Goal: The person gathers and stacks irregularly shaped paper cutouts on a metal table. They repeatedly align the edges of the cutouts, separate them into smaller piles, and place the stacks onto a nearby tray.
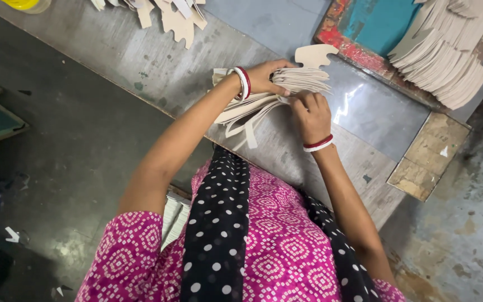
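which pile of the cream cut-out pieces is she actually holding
The bundle at the table's middle, clamped between her left hand and right hand. The fanned stack at top right and the pile at top lie untouched.

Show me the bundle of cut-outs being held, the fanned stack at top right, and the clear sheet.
bundle of cut-outs [303,80], head view, upper layered edges.
fanned stack [448,56], head view, middle.
clear sheet [375,109], head view, glossy middle.

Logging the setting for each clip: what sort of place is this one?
Probably a small workshop for die-cut card or board parts. Both hands grip a stack of cut beige pieces on a worn workbench, another fanned pile of the same pieces lies beside a paint-stained frame.
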